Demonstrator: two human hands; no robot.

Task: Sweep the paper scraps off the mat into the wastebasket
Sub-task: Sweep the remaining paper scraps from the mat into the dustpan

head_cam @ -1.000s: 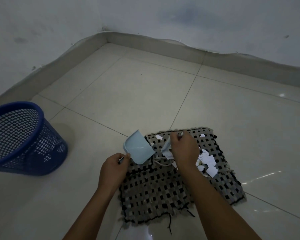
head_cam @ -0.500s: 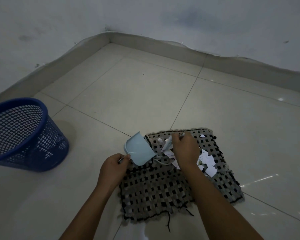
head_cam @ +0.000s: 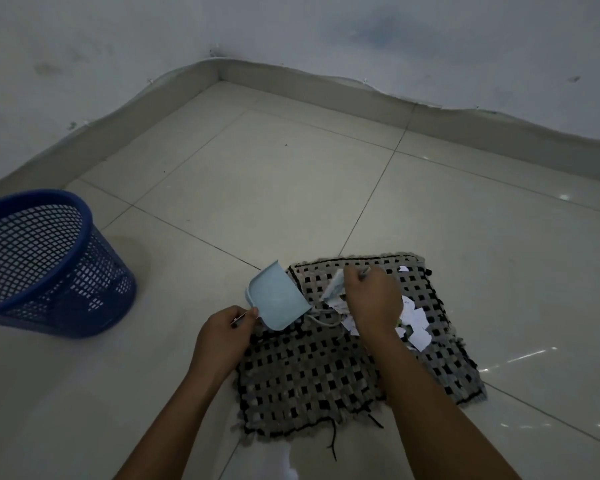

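A woven grey-and-black mat [head_cam: 312, 379] lies on the tiled floor. White paper scraps [head_cam: 417, 322] are heaped on its upper right part, partly hidden behind my right hand. My left hand [head_cam: 225, 336] grips the handle of a light blue dustpan [head_cam: 277, 299], which is tilted at the mat's upper left corner. My right hand [head_cam: 373, 299] holds a small brush [head_cam: 334, 289] over the scraps, its bristles pointing toward the dustpan. The blue mesh wastebasket [head_cam: 39, 261] stands on the floor at the far left, apart from the mat.
The walls meet in a corner at the back with a grey skirting board [head_cam: 219, 69] along them. Bare floor tiles [head_cam: 257, 192] lie between the mat, the wastebasket and the walls. A loose black thread [head_cam: 332, 441] trails from the mat's near edge.
My right hand has drawn the brush and scraps a little leftward toward the dustpan. The dustpan stays tilted at the mat's corner.
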